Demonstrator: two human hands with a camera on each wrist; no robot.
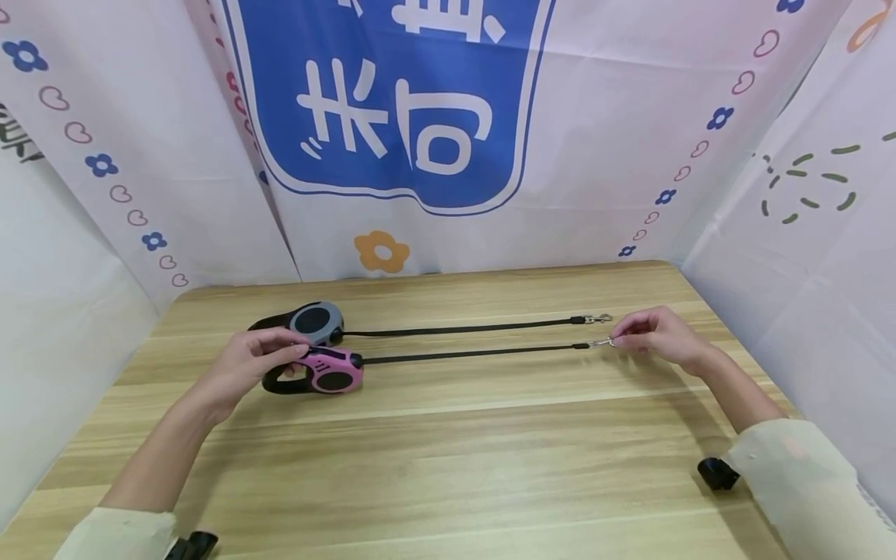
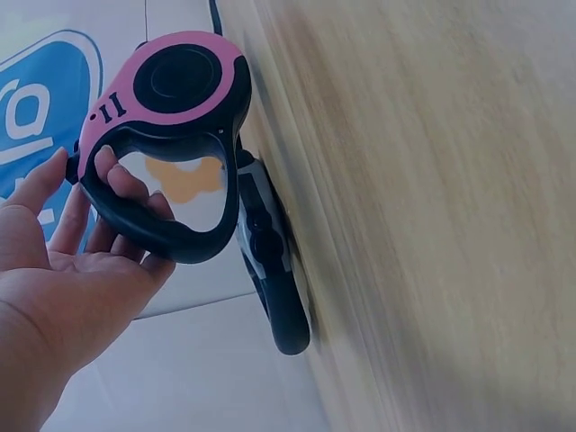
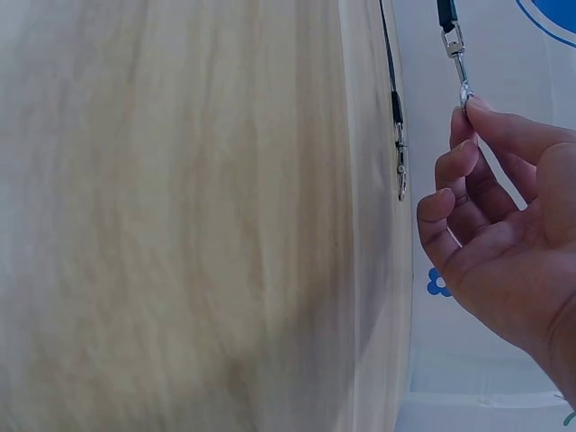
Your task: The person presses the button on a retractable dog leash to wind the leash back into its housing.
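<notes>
Pink leash (image 1: 348, 358) at centre-left of the head view, its black cord (image 1: 476, 354) drawn out nearly straight toward the right, ending in a metal clip (image 1: 600, 343). It seems held up off the table (image 1: 434, 467). Gray leash (image 1: 316, 323) just beyond it, higher in the frame; its own cord (image 1: 462, 329) runs roughly alongside, clip end (image 1: 598, 319) resting on the table.

Handling, by judgement: casing looks like hard plastic, light to moderate, smooth, not fragile. Best hold is the black loop handle (image 2: 171, 236), fingers through the opening. Cord looks thin and limp, straight only while pulled; likely some spring tension, so a loose clip could snap back. Clip is small, hard, perhaps slippery; the metal end takes a fingertip pinch.

Hands: left hand (image 1: 252, 358) closed on the handle, fingers curled through the loop, thumb against the black button (image 2: 72, 167) at the casing's edge. Right hand (image 1: 658, 336) pinches the clip's far tip between thumb and forefinger; remaining fingers loosely bent, touching nothing visible.
</notes>
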